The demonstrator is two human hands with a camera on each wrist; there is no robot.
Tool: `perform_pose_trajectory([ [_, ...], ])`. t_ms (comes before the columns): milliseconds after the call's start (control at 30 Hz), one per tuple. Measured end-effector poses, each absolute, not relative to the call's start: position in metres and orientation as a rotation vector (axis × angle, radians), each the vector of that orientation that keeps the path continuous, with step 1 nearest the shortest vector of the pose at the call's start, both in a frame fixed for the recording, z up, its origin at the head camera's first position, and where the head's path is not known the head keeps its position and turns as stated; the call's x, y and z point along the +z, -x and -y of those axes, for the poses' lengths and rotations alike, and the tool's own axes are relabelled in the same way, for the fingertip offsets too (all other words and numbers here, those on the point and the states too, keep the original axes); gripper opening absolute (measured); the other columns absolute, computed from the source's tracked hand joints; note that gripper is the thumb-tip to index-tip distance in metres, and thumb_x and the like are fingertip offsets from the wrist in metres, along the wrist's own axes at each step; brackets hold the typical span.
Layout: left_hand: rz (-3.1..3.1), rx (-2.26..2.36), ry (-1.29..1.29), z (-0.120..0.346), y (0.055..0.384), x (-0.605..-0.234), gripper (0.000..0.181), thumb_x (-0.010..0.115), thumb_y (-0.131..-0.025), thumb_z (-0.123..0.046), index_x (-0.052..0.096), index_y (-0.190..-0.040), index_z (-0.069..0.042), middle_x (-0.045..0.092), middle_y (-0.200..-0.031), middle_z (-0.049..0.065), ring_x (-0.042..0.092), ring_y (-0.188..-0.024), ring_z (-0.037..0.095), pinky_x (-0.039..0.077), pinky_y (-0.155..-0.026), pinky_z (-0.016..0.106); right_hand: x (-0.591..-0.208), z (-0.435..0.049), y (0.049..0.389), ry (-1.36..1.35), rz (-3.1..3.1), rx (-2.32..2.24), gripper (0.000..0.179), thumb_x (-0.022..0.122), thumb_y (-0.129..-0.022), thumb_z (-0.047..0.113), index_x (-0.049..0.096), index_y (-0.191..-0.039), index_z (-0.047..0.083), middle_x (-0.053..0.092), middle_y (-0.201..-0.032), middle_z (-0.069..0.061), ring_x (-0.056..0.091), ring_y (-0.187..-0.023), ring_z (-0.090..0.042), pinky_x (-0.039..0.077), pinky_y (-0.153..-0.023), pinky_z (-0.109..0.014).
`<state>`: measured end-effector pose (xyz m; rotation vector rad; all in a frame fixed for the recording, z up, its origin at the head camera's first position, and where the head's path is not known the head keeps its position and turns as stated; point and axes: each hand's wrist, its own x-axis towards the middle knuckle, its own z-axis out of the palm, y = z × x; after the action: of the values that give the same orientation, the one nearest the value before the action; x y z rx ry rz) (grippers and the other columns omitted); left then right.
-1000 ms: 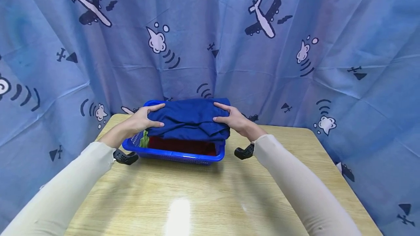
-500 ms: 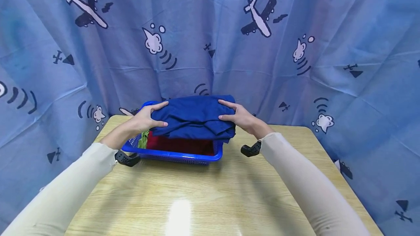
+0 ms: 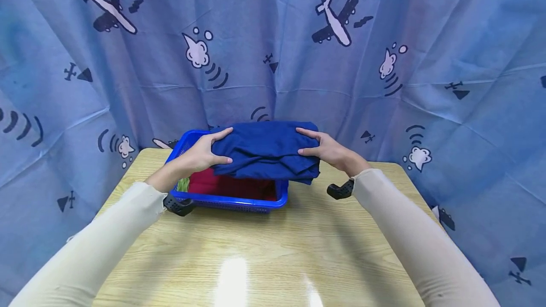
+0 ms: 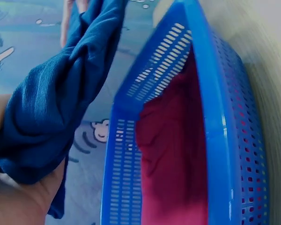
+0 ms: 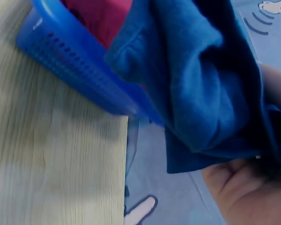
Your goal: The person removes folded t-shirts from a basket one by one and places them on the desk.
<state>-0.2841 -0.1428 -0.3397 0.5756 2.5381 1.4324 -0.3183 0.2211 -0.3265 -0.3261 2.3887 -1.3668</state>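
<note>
A folded navy blue cloth, perhaps a garment, is held up between both hands above the basket. My left hand grips its left end, thumb and a finger spread over the near face. At the other end my right hand holds it the same way. Both wrist views show the cloth, in the left wrist view and the right wrist view, bunched in the hands. Below it stands a blue plastic basket with a red cloth and a bit of light green cloth inside.
The basket stands toward the back left of a light wooden table. Behind the table hangs a blue curtain printed with airplanes. A black wrist device sits on the left forearm, another black device on the right.
Both hands have moved to the right with the blue cloth, which now reaches past the basket's right side. More of the basket's left side and the red cloth shows.
</note>
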Motion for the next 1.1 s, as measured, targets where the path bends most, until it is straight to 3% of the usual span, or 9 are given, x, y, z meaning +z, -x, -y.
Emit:
perform_pose_trajectory([
  [333, -2.637, 1.388, -0.666, 0.111, 0.284, -0.35, 0.091, 0.077, -0.088, -0.009, 0.026, -0.162, -0.019, 0.031, -0.165, 0.015, 0.029, -0.153, 0.035, 0.028, -0.124, 0.054, -0.327, -0.245, 0.321, 0.329, -2.44, -1.279, 0.073, 0.064, -0.1, 0.016, 0.027, -0.162, 0.028, 0.007, -0.171, -0.016, 0.015, -0.157, -0.039, 0.021, -0.125, -0.057],
  [1100, -2.62, 1.337, -0.686, 0.051, 0.292, -0.356, 0.097, 0.081, -0.085, -0.011, 0.024, -0.163, -0.02, 0.028, -0.167, 0.012, 0.028, -0.154, 0.031, 0.028, -0.125, 0.05, -0.321, -0.297, 0.32, 0.298, -2.429, -1.227, 0.077, 0.062, -0.101, 0.013, 0.019, -0.164, 0.023, 0.003, -0.171, -0.02, 0.014, -0.156, -0.042, 0.02, -0.124, -0.06],
])
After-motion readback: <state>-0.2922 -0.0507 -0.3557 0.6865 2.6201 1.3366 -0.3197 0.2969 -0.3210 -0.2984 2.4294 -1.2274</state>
